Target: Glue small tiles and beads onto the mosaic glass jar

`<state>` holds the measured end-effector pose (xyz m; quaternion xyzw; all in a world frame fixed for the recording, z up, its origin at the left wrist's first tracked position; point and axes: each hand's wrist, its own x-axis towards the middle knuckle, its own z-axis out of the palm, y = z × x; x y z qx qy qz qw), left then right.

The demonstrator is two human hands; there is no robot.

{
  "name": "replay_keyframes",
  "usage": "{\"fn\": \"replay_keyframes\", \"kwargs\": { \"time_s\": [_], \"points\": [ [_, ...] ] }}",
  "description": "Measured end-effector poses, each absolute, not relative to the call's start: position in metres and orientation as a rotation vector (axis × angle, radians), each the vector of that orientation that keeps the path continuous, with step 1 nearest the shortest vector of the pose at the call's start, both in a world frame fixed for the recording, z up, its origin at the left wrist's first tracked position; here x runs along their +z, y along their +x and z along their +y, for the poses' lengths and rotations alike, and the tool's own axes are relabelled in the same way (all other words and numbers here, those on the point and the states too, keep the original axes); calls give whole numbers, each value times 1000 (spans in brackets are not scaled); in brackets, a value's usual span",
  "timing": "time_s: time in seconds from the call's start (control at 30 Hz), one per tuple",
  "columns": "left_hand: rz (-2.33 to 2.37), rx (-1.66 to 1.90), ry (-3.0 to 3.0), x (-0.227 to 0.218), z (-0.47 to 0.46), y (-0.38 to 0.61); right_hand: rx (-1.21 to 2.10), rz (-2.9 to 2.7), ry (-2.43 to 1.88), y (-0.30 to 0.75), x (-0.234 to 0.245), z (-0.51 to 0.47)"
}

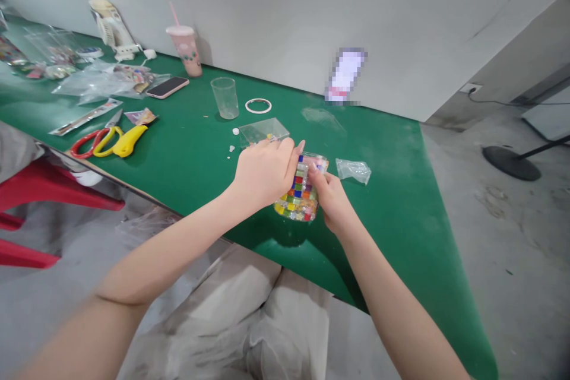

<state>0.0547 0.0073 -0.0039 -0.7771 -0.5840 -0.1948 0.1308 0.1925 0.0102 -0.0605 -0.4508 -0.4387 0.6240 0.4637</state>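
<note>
While the right hand (333,200) grips a mosaic-tiled cup (295,206), left hand (266,171) against it, finger-hold unclear

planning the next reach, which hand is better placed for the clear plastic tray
Probably the left: the left hand is right beside the clear plastic tray. The right hand is farther off, gripping the opposite side of the mosaic-tiled cup.

Bare slender forearms: left forearm (178,249), right forearm (383,285), ending in bare left hand (267,172) and right hand (332,196). Left elbow shows a crease; upper arm bare too — blurred. Legwear — loose, pale beige-grey cloth trousers (240,326), softly wrinkled, folds gathered at lap.
</note>
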Motion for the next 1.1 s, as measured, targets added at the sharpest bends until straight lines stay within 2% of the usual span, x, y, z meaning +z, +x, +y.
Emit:
{"fn": "replay_keyframes", "kwargs": {
  "time_s": [0.27,0.53,0.8,0.97,1.1],
  "points": [
    [-1892,-625,-2398,8,7,48,1641,-1051,-1061,194,-59,10],
    [-1968,-996,-2491,10,4,40,1761,-1059,-1019,192,-62,6],
    [-1598,-1535,-2522,2,13,28,1797,-1068,-968,195,-63,7],
    [-1692,-1439,-3002,6,19,21,1817,-1047,-925,194,-61,6],
    [-1769,-1461,-3030,3,17,22,1803,-1079,-935,194,-60,6]
  ]
}}
